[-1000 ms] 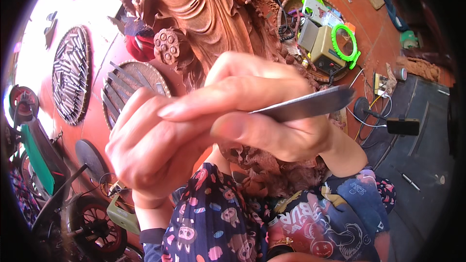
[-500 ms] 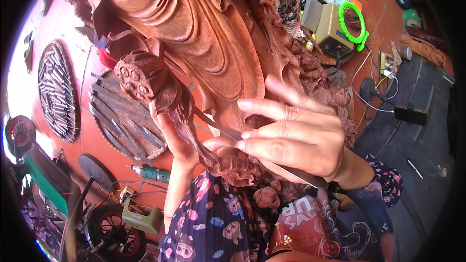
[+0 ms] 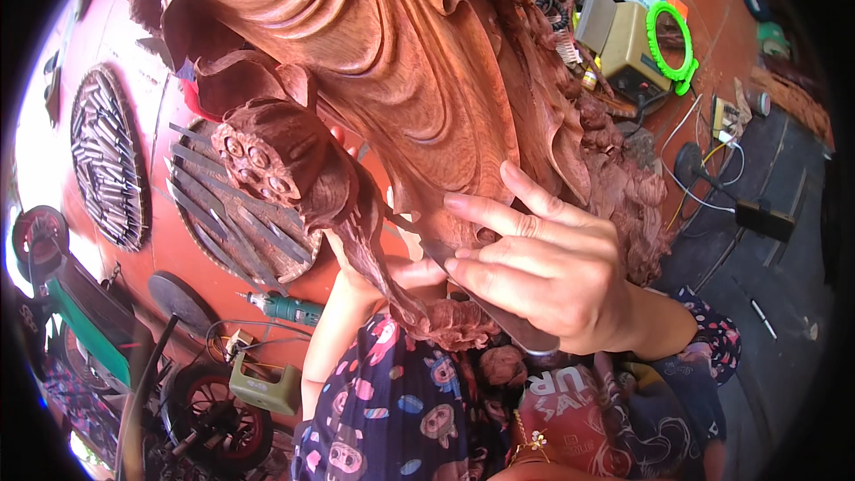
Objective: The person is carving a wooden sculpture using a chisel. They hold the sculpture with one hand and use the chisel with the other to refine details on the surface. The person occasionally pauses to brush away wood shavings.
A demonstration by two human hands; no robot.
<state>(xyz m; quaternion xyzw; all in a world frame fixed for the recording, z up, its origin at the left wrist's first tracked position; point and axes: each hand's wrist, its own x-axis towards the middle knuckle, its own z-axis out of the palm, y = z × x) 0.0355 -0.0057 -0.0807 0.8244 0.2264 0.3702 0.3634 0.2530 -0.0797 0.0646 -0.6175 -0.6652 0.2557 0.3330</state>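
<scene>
A large reddish-brown wood carving (image 3: 427,98) with flowing folds fills the upper middle. On its near side a carved lotus pod (image 3: 267,160) stands out on a curved stem (image 3: 365,254). My right hand (image 3: 552,276) pinches a flat metal file (image 3: 509,325) between thumb and fingers, its index finger raised. The file slants across, its far end running behind the stem. My left hand (image 3: 356,289) is wrapped behind the stem, with one digit showing on the stem's right side close to the file. Most of its fingers are hidden by the carving.
Left lie a round tray of files (image 3: 223,240) and a basket of chisel-like tools (image 3: 105,160). A green rotary tool (image 3: 289,308) rests near my left forearm. A beige power box (image 3: 628,44) and a green ring (image 3: 655,36) stand far right; a phone (image 3: 766,218) sits on a stand.
The whole view has shifted, so most things appear a little further right. My right hand has drawn the file's near end leftward, and its index finger, blurred before, now shows sharply.
</scene>
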